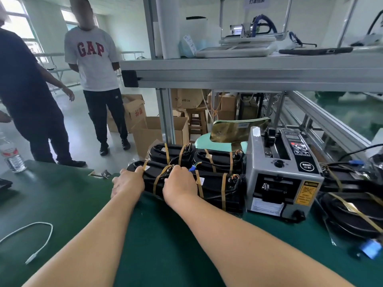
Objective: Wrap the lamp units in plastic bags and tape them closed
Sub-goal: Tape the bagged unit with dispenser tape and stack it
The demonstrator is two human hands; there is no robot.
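A black lamp unit (151, 180) in a clear plastic bag with tan tape bands lies at the far edge of the green table (68, 195). My left hand (127, 182) curls over its left end. My right hand (179, 183) curls over its middle, on a tape band. Several more wrapped, taped lamp units sit around it: one to its right (219, 187) and two behind (172, 152) (219, 158). A grey tape dispenser (281, 172) stands to the right of them.
More bagged lamp units (356, 212) lie right of the dispenser. A white cable (39, 239) lies at front left, a water bottle (12, 156) at far left. Two persons stand beyond the table on the left. A metal shelf (248, 71) overhangs; cardboard boxes (149, 133) sit on the floor.
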